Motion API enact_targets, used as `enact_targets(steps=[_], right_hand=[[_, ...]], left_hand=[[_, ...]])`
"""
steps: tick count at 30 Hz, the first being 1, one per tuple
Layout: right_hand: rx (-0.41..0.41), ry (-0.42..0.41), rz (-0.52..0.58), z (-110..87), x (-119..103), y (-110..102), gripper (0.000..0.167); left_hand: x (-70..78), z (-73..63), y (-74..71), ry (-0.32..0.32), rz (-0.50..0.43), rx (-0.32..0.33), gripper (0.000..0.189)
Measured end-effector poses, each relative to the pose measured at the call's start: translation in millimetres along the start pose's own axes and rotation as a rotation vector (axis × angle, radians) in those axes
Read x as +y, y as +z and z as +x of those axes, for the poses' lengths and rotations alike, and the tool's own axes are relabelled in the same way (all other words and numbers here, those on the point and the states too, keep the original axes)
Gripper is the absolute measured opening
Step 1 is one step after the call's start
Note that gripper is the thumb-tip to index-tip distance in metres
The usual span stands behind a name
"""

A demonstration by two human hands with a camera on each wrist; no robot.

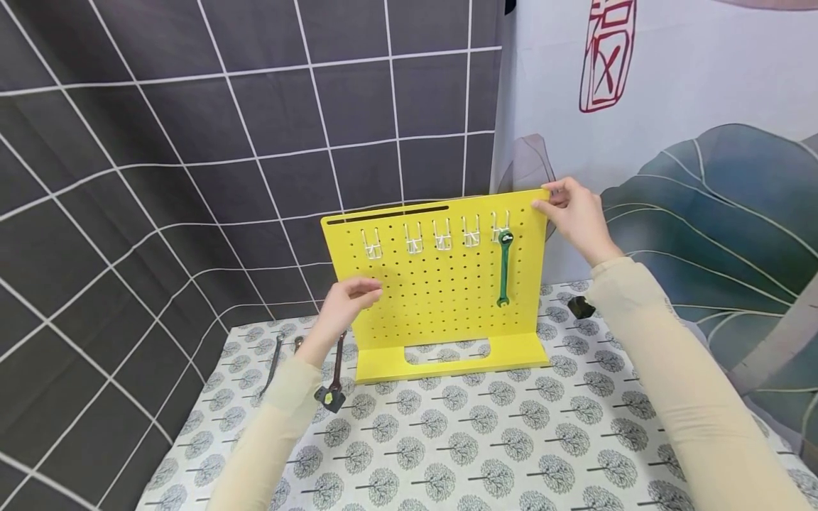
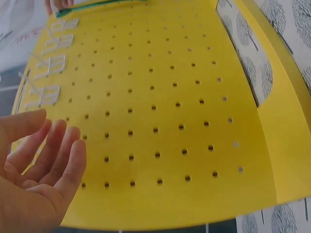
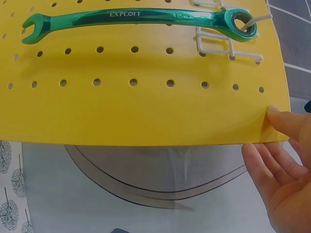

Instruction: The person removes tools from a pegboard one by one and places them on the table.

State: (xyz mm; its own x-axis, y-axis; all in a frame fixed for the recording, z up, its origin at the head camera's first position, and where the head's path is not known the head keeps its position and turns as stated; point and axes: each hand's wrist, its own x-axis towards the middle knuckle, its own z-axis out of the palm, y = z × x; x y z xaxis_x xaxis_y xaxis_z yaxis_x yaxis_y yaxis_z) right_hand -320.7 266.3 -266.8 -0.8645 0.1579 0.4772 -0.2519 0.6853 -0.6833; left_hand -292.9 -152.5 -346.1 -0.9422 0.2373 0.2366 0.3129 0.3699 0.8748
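Observation:
A yellow pegboard (image 1: 441, 298) stands upright on its base on the cloth. My right hand (image 1: 575, 216) pinches its upper right corner, and in the right wrist view the thumb (image 3: 284, 121) presses the front face while the other fingers sit at the edge and behind it. From the rightmost white hook (image 1: 500, 226) a green combination wrench (image 1: 504, 270) hangs by its ring end. My left hand (image 1: 345, 305) hovers before the board's left side, with nothing in its loosely bent fingers (image 2: 73, 160).
Several more white wire hooks (image 1: 414, 240) line the board's upper part. Left of the board, wrenches (image 1: 273, 363) lie on the tree-patterned cloth (image 1: 460, 451), partly hidden by my left arm. A dark checked curtain (image 1: 255, 113) hangs behind and a printed white one (image 1: 549, 85) at the right.

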Motion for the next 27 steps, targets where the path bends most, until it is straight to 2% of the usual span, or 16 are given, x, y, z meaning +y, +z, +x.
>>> enact_targets(steps=[5,8,13,27], right_hand=[[0.000,0.004,0.003,0.0,0.4,-0.4,0.052],[-0.002,0.008,0.006,-0.6,0.5,-0.6,0.052],[0.002,0.002,0.008,-1.4,0.8,-0.5,0.052],[0.012,-0.011,0.004,-0.1,1.4,0.4,0.051]], left_hand=[[7.7,7.7,15.0,0.009,-0.041,-0.049,0.031],[11.9,12.0,23.0,0.014,-0.033,-0.064,0.031],[16.2,18.8,33.1,0.020,-0.011,-0.071,0.030],[22.3,33.9,55.3,0.075,-0.031,-0.113,0.032]])
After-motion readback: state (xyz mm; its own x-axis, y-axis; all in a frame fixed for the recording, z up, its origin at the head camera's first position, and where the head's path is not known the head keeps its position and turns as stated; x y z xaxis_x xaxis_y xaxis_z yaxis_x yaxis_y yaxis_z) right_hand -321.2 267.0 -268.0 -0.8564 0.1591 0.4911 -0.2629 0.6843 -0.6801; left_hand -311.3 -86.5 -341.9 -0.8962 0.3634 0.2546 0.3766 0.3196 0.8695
